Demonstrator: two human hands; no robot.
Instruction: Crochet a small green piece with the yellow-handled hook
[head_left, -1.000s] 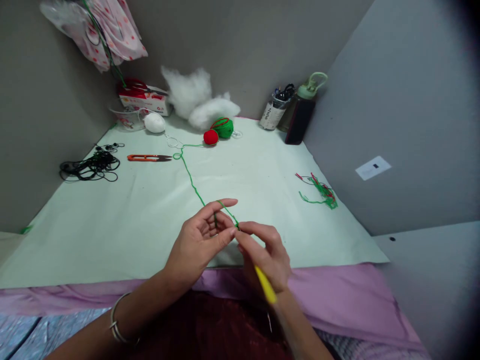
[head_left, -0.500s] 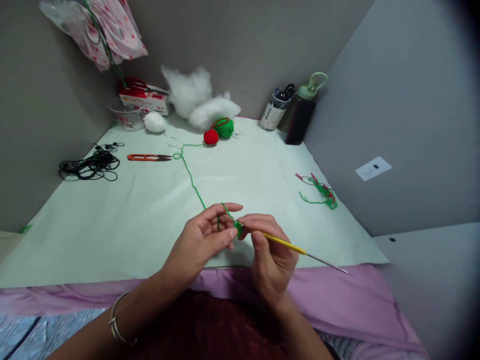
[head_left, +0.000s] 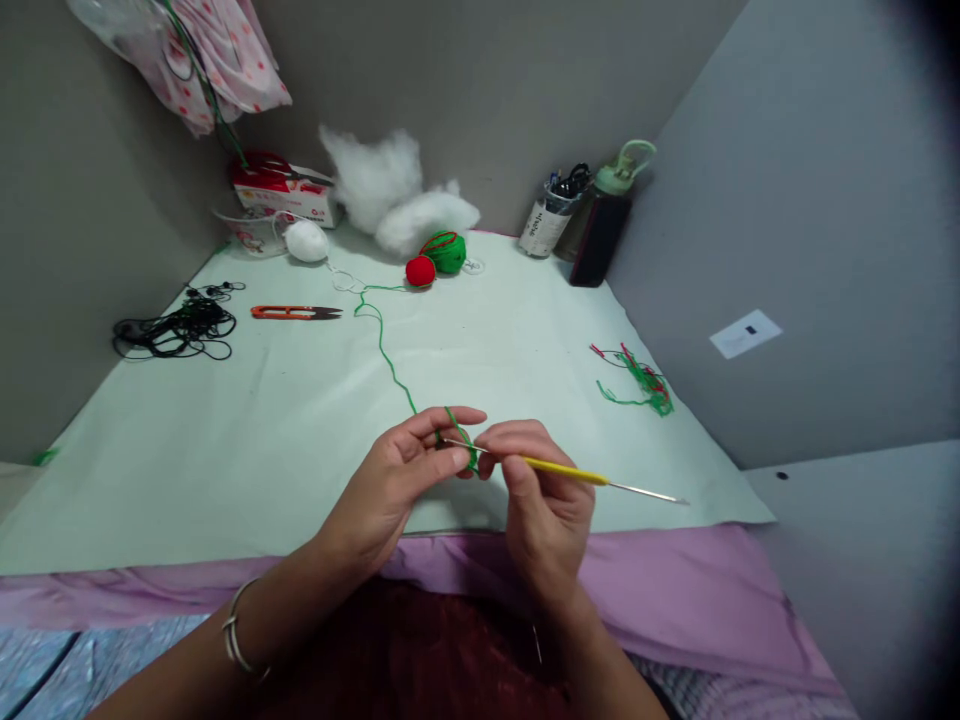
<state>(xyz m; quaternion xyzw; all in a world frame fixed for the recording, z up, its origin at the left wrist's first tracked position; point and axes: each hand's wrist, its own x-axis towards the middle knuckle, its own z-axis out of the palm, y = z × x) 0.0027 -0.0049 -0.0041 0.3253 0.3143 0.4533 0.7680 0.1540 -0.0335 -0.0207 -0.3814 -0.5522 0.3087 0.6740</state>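
Note:
My left hand (head_left: 397, 470) pinches a small green crochet piece (head_left: 473, 459) between thumb and fingers, with green yarn (head_left: 391, 368) looped over its raised index finger. My right hand (head_left: 546, 490) is closed on the yellow grip of a crochet hook (head_left: 566, 470). The hook's thin metal tip reaches leftward past the piece, behind my left thumb; its other metal end sticks out to the right. From my left hand the yarn runs up the table toward a red yarn ball (head_left: 420, 271) and a green yarn ball (head_left: 448, 253). Fingers partly hide the piece.
Orange thread snips (head_left: 296, 313) and tangled black cord (head_left: 180, 328) lie on the left. White stuffing (head_left: 382, 185), a white yarn ball (head_left: 306, 241) and a box (head_left: 289, 195) stand at the back. A bottle (head_left: 616, 180), a phone (head_left: 601, 240) and yarn scraps (head_left: 645, 385) are on the right.
The hook has levelled out, its right end swinging up, and its tip now extends further left past the piece. The small yarn loop near the snips has opened out.

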